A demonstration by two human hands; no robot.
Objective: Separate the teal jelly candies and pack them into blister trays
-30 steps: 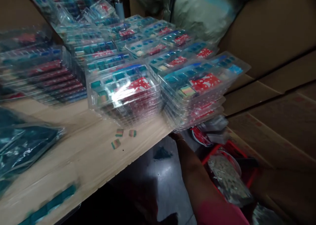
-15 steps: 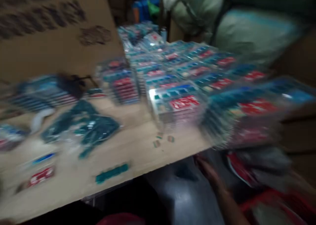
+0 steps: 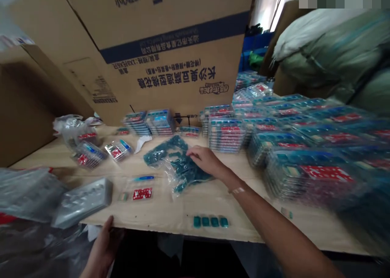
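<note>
Here's the right hand (image 3: 204,161), bent over the bag of teal pieces (image 3: 188,171), which lies right beneath its fingertips; whether it pinches any, can't tell. Left hand (image 3: 105,243) by the table (image 3: 164,213) edge, thumb up, grip unclear.

A large cardboard box (image 3: 179,103), dark-banded and printed, spans eleven to twelve o'clock; another brown carton (image 3: 24,103) stands at nine. At one o'clock sits something blue (image 3: 252,42) with a green item (image 3: 257,61) before it — and pale, bulging sacks (image 3: 326,52) fill two o'clock.
</note>
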